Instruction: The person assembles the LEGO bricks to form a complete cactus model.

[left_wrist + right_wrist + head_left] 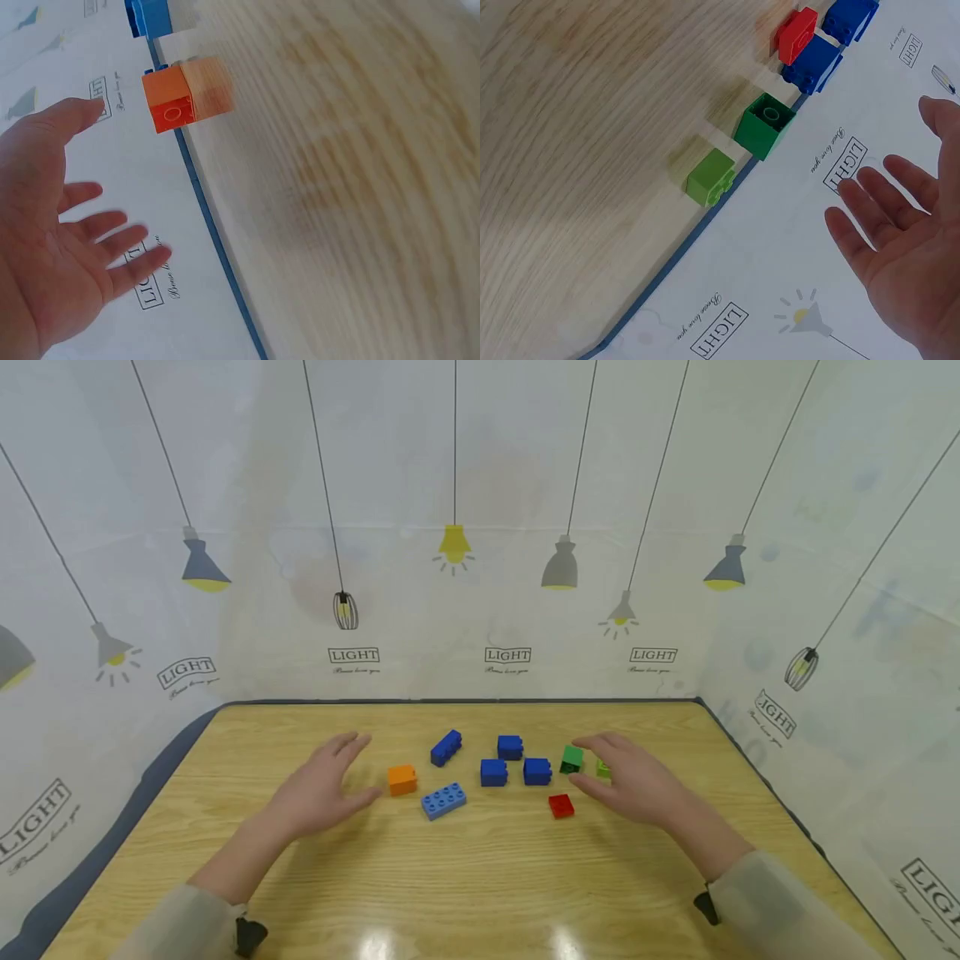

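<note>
My left hand (318, 789) hovers over the table with fingers spread, holding nothing. Nearest to it is an orange toy brick (402, 780), whose hollow side faces the left wrist view. A light blue brick (444, 801) lies studs up just right of that. My right hand (633, 777) is likewise spread and bare, beside a green brick (572, 759) lying on its side. A lime brick (711, 178) is partly hidden behind the right hand in the head view. Closer to me lies a flat red brick (561, 806).
Between the hands lie several dark blue bricks, among them a long one (446, 748) and a shorter one (493, 772). The wooden table (420, 885) ends at a dark blue edging. White cloth walls (480, 610) printed with lamps stand behind and at both sides.
</note>
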### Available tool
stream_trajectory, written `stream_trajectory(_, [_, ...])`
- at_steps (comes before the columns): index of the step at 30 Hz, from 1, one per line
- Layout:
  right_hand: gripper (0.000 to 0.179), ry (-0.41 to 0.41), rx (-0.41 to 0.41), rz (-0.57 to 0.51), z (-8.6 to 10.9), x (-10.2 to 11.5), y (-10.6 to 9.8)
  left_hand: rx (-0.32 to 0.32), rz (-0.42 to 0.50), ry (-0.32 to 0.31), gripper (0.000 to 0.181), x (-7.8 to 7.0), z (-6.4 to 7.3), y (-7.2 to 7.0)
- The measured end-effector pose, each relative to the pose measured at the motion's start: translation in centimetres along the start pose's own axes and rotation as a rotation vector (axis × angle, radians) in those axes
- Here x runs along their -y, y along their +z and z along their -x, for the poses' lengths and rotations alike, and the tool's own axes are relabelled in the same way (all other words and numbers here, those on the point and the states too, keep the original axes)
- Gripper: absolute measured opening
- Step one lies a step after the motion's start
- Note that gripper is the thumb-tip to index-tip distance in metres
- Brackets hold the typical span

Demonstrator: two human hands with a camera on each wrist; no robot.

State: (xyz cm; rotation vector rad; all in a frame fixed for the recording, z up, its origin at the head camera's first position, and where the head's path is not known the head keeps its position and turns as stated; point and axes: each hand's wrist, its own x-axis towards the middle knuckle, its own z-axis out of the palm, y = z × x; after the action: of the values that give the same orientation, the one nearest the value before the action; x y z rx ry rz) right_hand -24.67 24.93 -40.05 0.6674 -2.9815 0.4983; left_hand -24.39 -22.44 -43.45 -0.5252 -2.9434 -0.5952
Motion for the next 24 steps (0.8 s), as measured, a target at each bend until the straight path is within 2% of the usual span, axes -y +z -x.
stream_trajectory(4, [0.056, -0.014, 0.033, -0.041, -1.0, 0.5, 0.6, 0.031, 0.121, 0.009, 0.076, 0.8, -0.5, 0.4])
stream_trajectory(10, [0.051, -0.063, 0.090, -0.073, -2.8, 2.1, 2.1, 0.095, 0.220, 0.013, 0.071, 1.2, -1.4, 1.1])
stream_trajectory(18, [0.042, -0.169, 0.144, -0.099, -5.2, 5.9, 4.0, 0.144, 0.244, 0.001, 0.070, 0.7, -3.1, 1.5])
stream_trajectory(24, [0.042, -0.250, 0.254, -0.112, -6.6, 8.4, 5.7, 0.176, 0.251, -0.001, 0.066, 0.2, -4.1, 2.2])
